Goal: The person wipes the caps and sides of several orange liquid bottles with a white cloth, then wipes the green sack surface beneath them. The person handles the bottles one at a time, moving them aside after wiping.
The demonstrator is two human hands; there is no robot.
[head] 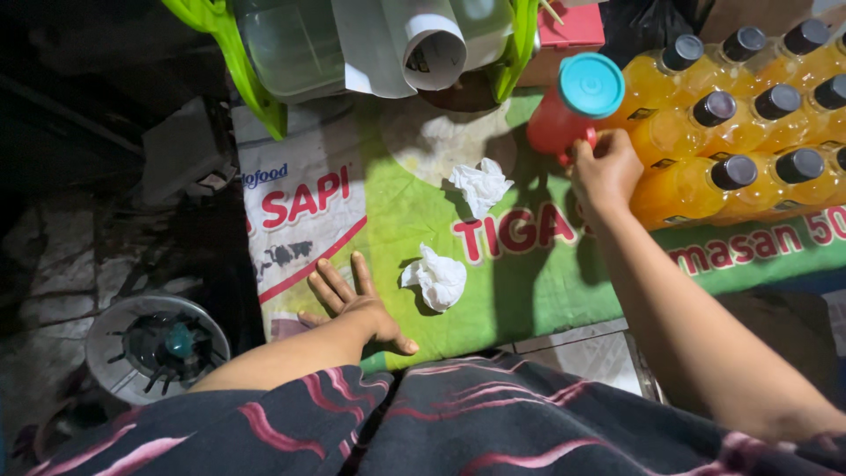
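Gripping the red bottle (564, 119) low on its body, the right hand (606, 172) had its fingers curled around it near the far right part of the printed mat (529, 291), just beside the rows of orange bottles (749, 115) with dark caps. The red bottle stood roughly upright, tilted a little, its long axis running up toward the camera and its teal cap (591, 85) facing up. The left hand (357, 300) lay flat and spread on the mat's near left edge, holding nothing and propping the body. Two crumpled tissues (458, 234) lay between the hands. By my judgement the step in hand was handling that one red bottle beside the orange ones; the next move would call for a firm hold and care not to knock the neighbours.
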